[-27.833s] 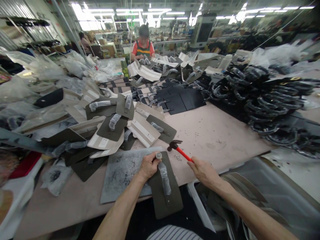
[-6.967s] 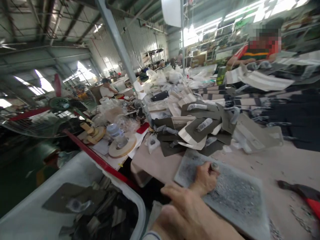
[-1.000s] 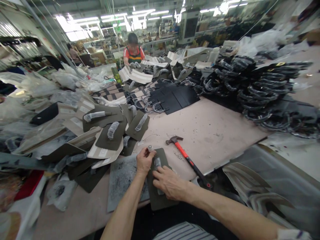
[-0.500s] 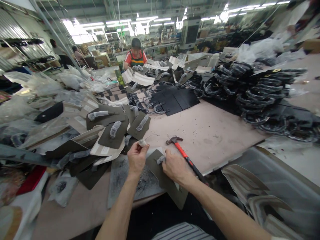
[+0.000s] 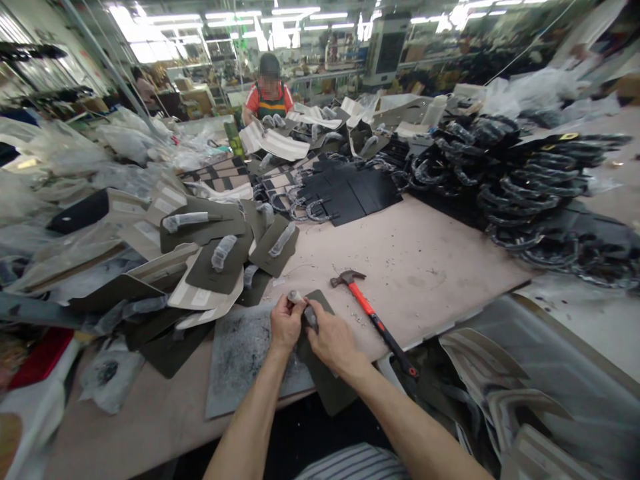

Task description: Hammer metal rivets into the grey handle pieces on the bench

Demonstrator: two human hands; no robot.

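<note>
One small pale cylinder (image 5: pixel 295 296) is pinched between the thumb and fingers of a worker's left hand (image 5: pixel 286 327), while the right hand (image 5: pixel 331 337) clasps the plastic-wrapped handle (image 5: pixel 311 319) of a dark olive panel (image 5: pixel 327 381). The two hands are side by side, fingertips close; whether they touch cannot be told. The panel lies aslant at the right side of a scuffed grey slab (image 5: pixel 240 357), its lower end reaching past the front edge of the table (image 5: pixel 430 247). Just to the right, a claw hammer (image 5: pixel 373 312) with a red and black handle lies unheld, head pointing away from the worker, near a scatter of tiny metal bits (image 5: pixel 357 315). On the left, olive and beige panels (image 5: pixel 220 267) are heaped loosely, several with wrapped handles; farther back, flat black panels (image 5: pixel 357 190) spread across the surface beside a tall stack of black pieces (image 5: pixel 530 190) with wrapped handles. A translucent bin (image 5: pixel 570 353) stands at lower right. Across the table, a person (image 5: pixel 270 97) in a red top and striped dark apron sits behind more panels, beneath rows of bright ceiling lights (image 5: pixel 285 20)
</note>
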